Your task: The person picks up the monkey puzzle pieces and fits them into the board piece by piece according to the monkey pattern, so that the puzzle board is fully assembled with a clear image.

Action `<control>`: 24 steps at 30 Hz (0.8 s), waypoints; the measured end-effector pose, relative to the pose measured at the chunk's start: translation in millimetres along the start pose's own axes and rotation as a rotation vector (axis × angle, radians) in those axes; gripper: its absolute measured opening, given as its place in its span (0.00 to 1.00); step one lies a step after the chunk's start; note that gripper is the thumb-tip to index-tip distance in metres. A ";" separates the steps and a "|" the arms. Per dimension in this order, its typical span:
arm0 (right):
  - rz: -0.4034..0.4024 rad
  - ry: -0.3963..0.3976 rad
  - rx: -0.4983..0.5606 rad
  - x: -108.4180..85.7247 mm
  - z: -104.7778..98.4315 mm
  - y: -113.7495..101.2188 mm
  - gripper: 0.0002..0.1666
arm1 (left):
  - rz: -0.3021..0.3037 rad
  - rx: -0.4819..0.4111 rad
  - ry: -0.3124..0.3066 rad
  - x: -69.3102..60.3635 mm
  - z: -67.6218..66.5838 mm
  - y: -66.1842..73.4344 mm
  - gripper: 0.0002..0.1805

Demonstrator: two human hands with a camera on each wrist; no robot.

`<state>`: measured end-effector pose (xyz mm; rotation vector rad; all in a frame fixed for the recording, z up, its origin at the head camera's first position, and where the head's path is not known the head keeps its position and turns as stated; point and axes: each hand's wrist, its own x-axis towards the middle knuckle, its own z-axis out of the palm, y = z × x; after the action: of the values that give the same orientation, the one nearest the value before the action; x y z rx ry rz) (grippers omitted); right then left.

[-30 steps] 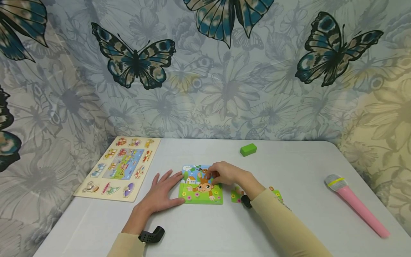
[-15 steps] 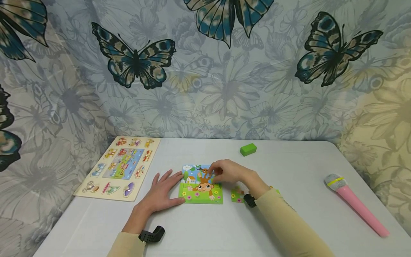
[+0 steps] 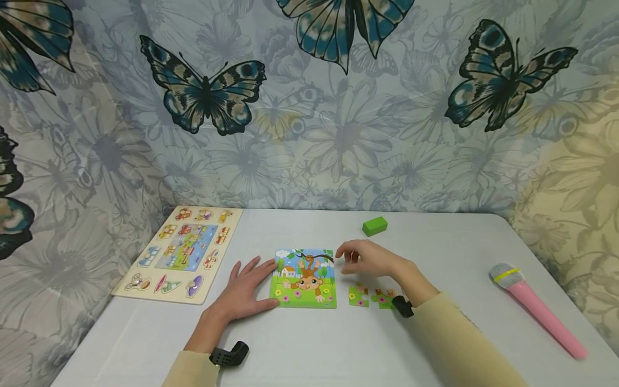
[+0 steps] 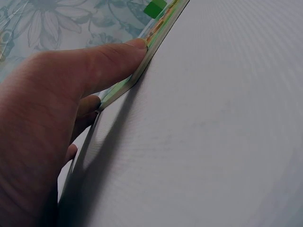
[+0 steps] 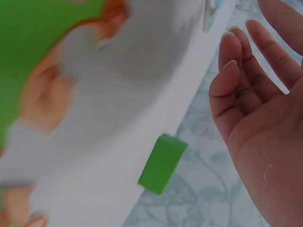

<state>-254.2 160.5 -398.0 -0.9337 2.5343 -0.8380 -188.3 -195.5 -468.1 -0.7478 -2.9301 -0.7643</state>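
Between the two hands: monkey jigsaw, flat on the white table, picture side up.
Left hand: at the jigsaw's left edge, fingers straight and spread wide, thumb on the near-left corner.
Right hand: just right of the jigsaw, apart from it; fingers loosely bent, narrow gap to thumb.
Loose pieces: flower piece near the jigsaw's right edge; second piece farther right, partly hidden by the right wristband. Blurred in right wrist view.
Green block: beyond the jigsaw, to its right.
Vehicle peg puzzle: left of the jigsaw, past the left hand.
Pink toy microphone: well right of the jigsaw, lying down.
Butterfly-print backdrop: behind the jigsaw, past the table edge.
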 end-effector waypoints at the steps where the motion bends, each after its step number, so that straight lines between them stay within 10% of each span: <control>1: 0.007 0.000 -0.006 -3.9 -0.3 1.6 0.18 | -0.001 0.001 -0.002 0.0 0.0 0.2 0.47; 24: 0.044 -0.003 -0.025 -54.9 16.2 13.0 0.20 | -0.014 0.002 0.003 -1.3 1.5 -0.6 0.47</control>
<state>-212.3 198.5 -414.0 -0.8826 2.5590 -0.7935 -187.3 -195.8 -469.9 -0.7269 -2.9361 -0.7624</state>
